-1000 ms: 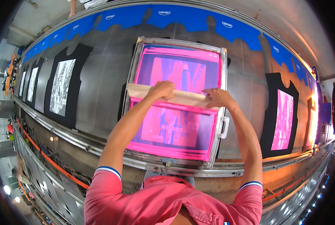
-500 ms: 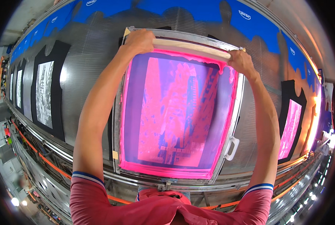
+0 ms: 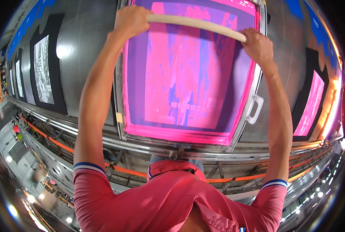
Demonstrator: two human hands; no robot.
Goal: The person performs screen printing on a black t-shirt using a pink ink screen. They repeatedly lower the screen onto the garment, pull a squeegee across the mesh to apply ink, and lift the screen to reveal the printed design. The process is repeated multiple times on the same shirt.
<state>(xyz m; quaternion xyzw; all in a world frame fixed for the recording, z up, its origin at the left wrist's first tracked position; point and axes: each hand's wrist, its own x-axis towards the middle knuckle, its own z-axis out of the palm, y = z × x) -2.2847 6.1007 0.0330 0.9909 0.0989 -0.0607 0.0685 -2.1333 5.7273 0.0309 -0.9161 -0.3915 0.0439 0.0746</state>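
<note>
My left hand [image 3: 132, 22] and my right hand [image 3: 258, 45] are closed round the two ends of a wooden squeegee [image 3: 195, 24]. It lies across the far part of a printing screen [image 3: 184, 85], tilted a little so that its right end is nearer me. The mesh is purple with a pink pattern, and thick pink ink [image 3: 157, 135] lines its near and right edges. A metal frame [image 3: 118, 92] surrounds the mesh, with a white handle [image 3: 254, 110] on its right side. The squeegee's lower edge is hidden under the wood.
Black shirt pieces [image 3: 55, 50] with white and grey prints lie on the long grey table [image 3: 87, 65] to the left. Another black piece with a pink print [image 3: 310, 102] lies right, near a glowing orange strip [image 3: 329, 120]. A metal rail [image 3: 149, 150] runs along the near edge.
Both hands have drawn the squeegee from the screen's far edge towards me, onto the pattern. The head view has tipped down, so the screen sits higher in it.
</note>
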